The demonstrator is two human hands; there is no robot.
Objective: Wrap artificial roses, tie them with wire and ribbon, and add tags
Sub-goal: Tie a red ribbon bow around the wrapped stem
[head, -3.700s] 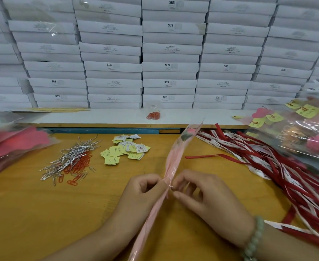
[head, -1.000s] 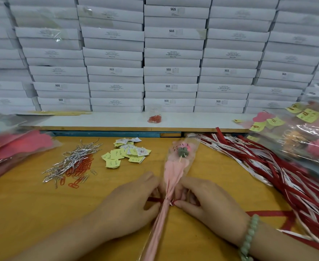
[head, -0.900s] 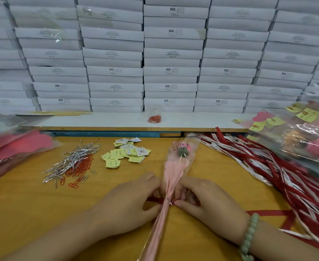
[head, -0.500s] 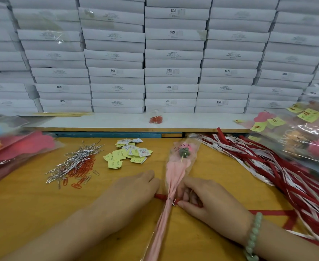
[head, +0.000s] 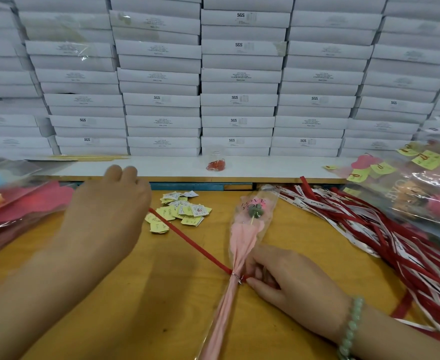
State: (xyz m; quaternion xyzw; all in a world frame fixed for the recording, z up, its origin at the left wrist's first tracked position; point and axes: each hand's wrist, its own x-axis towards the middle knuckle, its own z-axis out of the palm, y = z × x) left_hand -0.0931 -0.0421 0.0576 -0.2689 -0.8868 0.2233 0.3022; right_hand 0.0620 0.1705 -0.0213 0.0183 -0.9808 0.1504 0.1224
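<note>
A wrapped artificial rose (head: 250, 224) in pink paper and clear film lies on the wooden table (head: 161, 294), bloom pointing away from me. A silver wire twist (head: 235, 276) cinches its neck. A red ribbon (head: 187, 240) passes under that neck and runs taut up and left to my left hand (head: 109, 211), which is raised above the table and grips the ribbon's end. My right hand (head: 291, 284) rests beside the neck, pinching the ribbon against the wrap.
Yellow and white tags (head: 179, 211) lie behind the ribbon. A heap of red and white ribbons (head: 385, 229) fills the right side, with finished bouquets (head: 426, 188) beyond. Pink wrapping sheets (head: 18, 203) sit at left. White boxes (head: 239, 74) stack along the back.
My left hand has lifted away from the rose's neck, up and to the left, drawing the red ribbon out taut. My right hand stayed at the neck.
</note>
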